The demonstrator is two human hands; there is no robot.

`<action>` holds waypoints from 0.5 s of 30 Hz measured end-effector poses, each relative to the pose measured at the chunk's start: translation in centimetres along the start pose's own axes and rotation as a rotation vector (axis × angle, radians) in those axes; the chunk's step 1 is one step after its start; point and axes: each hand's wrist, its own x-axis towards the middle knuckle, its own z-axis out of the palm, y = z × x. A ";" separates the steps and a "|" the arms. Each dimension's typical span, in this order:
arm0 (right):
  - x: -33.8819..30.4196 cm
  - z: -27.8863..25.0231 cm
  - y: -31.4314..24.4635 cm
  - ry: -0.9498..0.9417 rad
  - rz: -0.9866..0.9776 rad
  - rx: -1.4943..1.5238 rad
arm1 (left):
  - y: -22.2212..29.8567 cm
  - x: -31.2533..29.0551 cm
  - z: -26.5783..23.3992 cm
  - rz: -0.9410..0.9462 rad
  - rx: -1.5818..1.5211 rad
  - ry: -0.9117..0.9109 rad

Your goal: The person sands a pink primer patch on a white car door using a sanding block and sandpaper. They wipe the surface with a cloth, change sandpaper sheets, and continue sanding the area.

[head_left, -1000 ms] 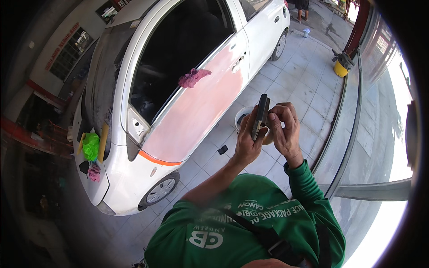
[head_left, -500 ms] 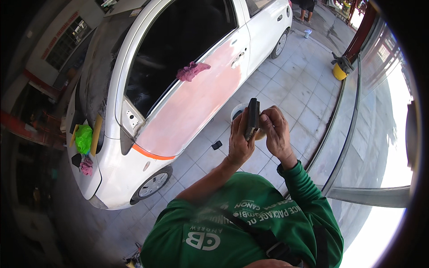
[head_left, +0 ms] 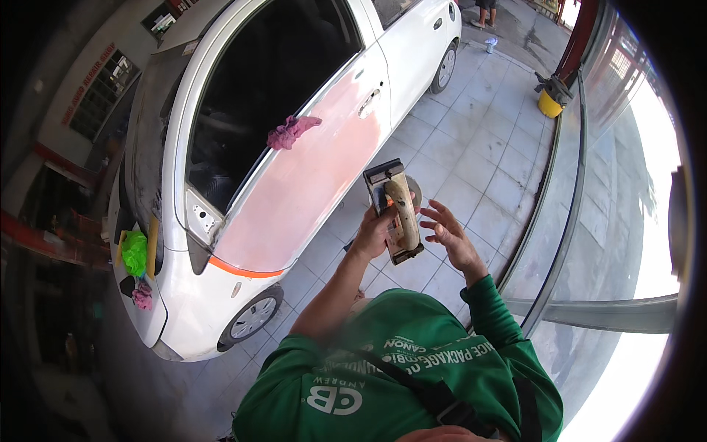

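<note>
My left hand (head_left: pixel 374 234) grips a hand sander (head_left: pixel 400 214), a long flat block with a worn pale handle and dark clamps at its ends. The handle side faces up. Just to its right, my right hand (head_left: pixel 453 239) is open with fingers spread, apart from the sander. Beyond them is the white car's front door panel (head_left: pixel 313 177), covered with a large pinkish patch. A crumpled purple-pink cloth (head_left: pixel 292 132) lies at the base of the door window. A round thing (head_left: pixel 415 193) shows partly behind the sander; I cannot make it out.
A bright green crumpled item (head_left: pixel 134 253) and another pink cloth (head_left: pixel 142 296) rest on the car's front. The front wheel (head_left: pixel 254 314) stands on tiled floor. Glass panels (head_left: pixel 618 184) run along the right. Far off are a yellow bucket (head_left: pixel 551 103) and a person's legs (head_left: pixel 484 13).
The sander has turned from edge-on to show its handle side. My right hand has let go of it and opened. The view has shifted slightly, moving the car leftward.
</note>
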 end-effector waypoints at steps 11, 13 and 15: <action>1.9 -2.9 0.4 0.021 0.148 -0.049 | -3.1 3.9 2.1 0.016 0.243 0.605; 3.7 -3.0 0.5 0.086 0.041 -0.404 | -3.3 4.0 2.5 0.053 0.290 0.590; 6.1 -1.9 -0.2 0.030 -0.099 -0.701 | -4.2 4.2 0.6 0.184 0.408 0.641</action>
